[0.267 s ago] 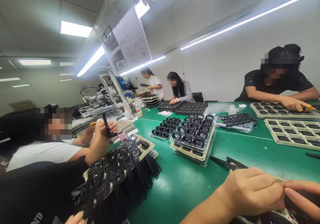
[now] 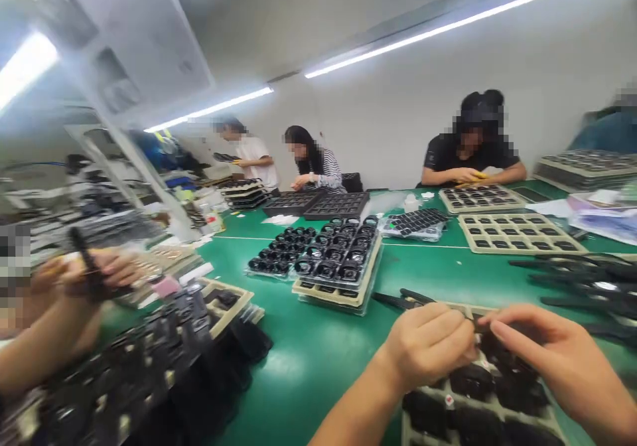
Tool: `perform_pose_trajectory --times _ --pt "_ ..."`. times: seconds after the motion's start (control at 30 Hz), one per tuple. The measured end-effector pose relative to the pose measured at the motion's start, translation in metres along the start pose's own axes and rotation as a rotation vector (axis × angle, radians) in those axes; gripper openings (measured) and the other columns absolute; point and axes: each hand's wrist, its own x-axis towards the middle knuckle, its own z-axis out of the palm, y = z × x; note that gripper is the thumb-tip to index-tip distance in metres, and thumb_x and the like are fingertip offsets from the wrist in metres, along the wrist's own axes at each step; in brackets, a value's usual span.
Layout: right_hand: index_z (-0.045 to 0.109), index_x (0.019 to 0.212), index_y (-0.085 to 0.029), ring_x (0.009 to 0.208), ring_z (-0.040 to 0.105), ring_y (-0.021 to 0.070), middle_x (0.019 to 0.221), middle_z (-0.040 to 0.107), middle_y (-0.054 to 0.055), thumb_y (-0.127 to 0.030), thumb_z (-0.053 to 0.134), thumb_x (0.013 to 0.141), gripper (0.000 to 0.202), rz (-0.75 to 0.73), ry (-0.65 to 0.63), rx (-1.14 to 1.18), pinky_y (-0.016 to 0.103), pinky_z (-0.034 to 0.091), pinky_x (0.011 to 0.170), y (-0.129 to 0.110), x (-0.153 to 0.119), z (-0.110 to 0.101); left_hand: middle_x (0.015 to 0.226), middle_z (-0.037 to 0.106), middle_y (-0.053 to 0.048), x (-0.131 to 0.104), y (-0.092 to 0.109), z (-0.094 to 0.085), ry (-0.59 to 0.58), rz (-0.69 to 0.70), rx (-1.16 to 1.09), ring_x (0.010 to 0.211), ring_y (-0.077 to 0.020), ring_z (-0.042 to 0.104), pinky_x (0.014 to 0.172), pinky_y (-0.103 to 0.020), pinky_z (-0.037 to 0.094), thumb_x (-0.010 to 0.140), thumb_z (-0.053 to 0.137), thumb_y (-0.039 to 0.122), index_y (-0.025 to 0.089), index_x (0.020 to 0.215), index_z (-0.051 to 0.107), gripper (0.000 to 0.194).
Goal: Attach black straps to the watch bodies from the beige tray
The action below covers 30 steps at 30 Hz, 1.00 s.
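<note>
Over a beige compartment tray, my left hand is closed, its fingertips pinched together at the side facing my right hand. My right hand curves in from the other side, thumb and fingers closing on the same spot. A small dark piece seems to lie between the two hands, but fingers and blur hide what it is. Black watch parts sit in the tray's compartments below my hands. Black straps stick out beyond my left hand.
A stack of trays with black watches stands mid-table. At left, a tray heaped with strapped watches lies near a co-worker's hand. More black straps lie at right. Beige trays sit farther back by another person.
The view has swung to the right, bringing the tray under my hands and the straps at right into sight. My hands stay together in the same pinching pose.
</note>
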Motion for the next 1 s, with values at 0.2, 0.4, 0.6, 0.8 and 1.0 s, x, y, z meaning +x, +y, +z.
perform_pose_trajectory --times 0.2,0.4,0.6,0.8,1.0 --pt "0.079 0.082 -0.022 0.079 0.074 0.0257 0.087 0.079 0.008 -0.050 0.075 0.084 0.028 0.126 -0.095 0.073 0.031 0.061 0.070 -0.024 0.005 -0.001 0.083 0.077 -0.009 0.010 -0.009 -0.003 0.356 0.119 -0.058 0.074 -0.0201 0.071 0.068 -0.033 0.061 0.090 0.061 0.008 0.016 0.105 0.069 0.018" --pt "0.079 0.100 -0.024 0.090 0.072 0.0271 0.101 0.079 0.007 -0.050 0.067 0.088 0.031 0.148 -0.022 -0.254 0.035 0.058 0.076 0.004 0.022 -0.038 0.098 0.076 -0.008 0.016 -0.022 -0.011 0.264 -0.092 -0.084 0.089 -0.0211 0.069 0.079 -0.035 0.059 0.098 0.058 0.016 0.020 0.113 0.064 0.017" --pt "0.076 0.108 -0.025 0.073 0.069 0.0222 0.101 0.078 0.005 -0.043 0.062 0.089 0.030 0.240 -0.130 -0.443 0.033 0.054 0.067 0.063 0.044 -0.042 0.097 0.075 -0.007 0.015 -0.029 -0.015 0.245 -0.141 -0.039 0.090 -0.0208 0.070 0.080 -0.034 0.059 0.097 0.056 0.014 0.022 0.114 0.065 0.020" --pt "0.079 0.101 -0.027 0.085 0.070 0.0254 0.107 0.078 0.004 -0.035 0.063 0.087 0.022 0.242 -0.309 -0.473 0.036 0.055 0.076 0.102 0.043 -0.027 0.094 0.074 -0.007 0.015 -0.032 -0.020 0.220 -0.144 -0.029 0.086 -0.0198 0.069 0.076 -0.032 0.059 0.096 0.056 0.012 0.021 0.104 0.066 0.016" --pt "0.079 0.106 -0.026 0.111 0.067 0.0299 0.114 0.077 0.006 -0.028 0.059 0.091 0.024 0.200 -0.376 -0.513 0.042 0.051 0.096 0.111 0.042 -0.029 0.094 0.072 -0.007 0.013 -0.035 -0.022 0.229 -0.139 -0.018 0.086 -0.0196 0.066 0.077 -0.032 0.057 0.096 0.057 0.010 0.020 0.102 0.065 0.015"
